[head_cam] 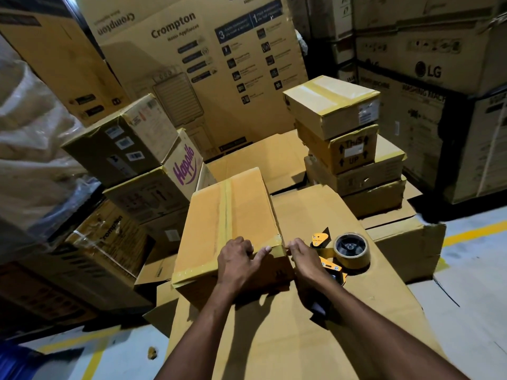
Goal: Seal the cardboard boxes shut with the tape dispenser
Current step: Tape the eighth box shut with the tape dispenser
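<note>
Pressing down with the left hand on the near right corner of a plain tan rectangular cardboard box, knuckles up, one finger laid out along the near top edge, nothing held. Reaching to that same corner with the right hand, fingertips bent against the end of a glossy tan edge tape strip; impossible to tell whether pinching the strip or only touching it.

Box closed, flaps meeting at a centre seam. Sealed down that seam by a long tan seam tape strip, far edge to near edge. Also taped along the near top edge, with the tape folded over the near left corner and slightly wrinkled at the near right one. No print on the top; front face in shadow.

Under the box, a large flattened brown cardboard sheet. Just right of the box, lying on that sheet and partly hidden by the right wrist, an orange metal tape dispenser carrying a round roll of tan tape.

Beyond the box to the right, a stack of small taped brown cartons, one marked "THIS UP". Left of the box, a brown carton with purple "Happilo" lettering. Behind the box, a tall brown "Crompton" carton. Far right of the box, stacked brown "LG" cartons. Below and right of the box, grey floor with yellow lines.
</note>
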{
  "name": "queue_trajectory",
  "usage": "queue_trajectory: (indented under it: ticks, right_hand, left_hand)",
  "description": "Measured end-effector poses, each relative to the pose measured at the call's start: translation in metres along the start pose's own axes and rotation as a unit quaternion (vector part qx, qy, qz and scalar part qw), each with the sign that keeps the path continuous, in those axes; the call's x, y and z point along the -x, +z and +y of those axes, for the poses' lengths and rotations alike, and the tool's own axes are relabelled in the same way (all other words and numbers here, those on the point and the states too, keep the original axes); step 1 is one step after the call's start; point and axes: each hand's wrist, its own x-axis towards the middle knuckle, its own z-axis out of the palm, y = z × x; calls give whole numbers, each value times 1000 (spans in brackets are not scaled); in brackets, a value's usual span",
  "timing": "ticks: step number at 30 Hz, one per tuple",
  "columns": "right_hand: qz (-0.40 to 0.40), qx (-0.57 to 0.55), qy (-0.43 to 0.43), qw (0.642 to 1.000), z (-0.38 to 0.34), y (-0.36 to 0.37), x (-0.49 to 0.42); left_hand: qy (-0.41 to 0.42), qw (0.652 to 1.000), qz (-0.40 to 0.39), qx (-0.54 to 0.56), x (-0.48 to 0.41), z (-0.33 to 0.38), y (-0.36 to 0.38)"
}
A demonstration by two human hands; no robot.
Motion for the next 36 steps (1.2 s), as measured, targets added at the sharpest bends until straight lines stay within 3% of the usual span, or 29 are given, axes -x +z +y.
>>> queue_trajectory:
  ticks: [5, 10, 14, 23, 32, 34, 36]
  right_hand:
    - [8, 40, -117, 992, 13, -2, 12]
    - [53, 88, -164, 981, 12, -4, -3]
    - [67, 59, -165, 982, 15, -4, -10]
    - [-64, 40, -159, 984, -5, -34, -23]
    - [-165, 188, -128, 960, -39, -53, -31]
    - [-136, 255, -111, 951, -42, -52, -28]
    - [-31, 306, -165, 937, -47, -44, -20]
  left_hand:
    - [-4, 1000, 6, -6, 2, 1, 5]
    - [-10, 1000, 10, 5, 1, 3, 5]
    - [-12, 999, 34, 25, 0, 1, 12]
    - [-6, 996, 73, 56, -1, -1, 20]
    - [45, 994, 38, 97, 4, -17, 18]
    - [75, 992, 29, 96, 12, -28, 15]
    - [114, 987, 5, 112, 22, -47, 13]
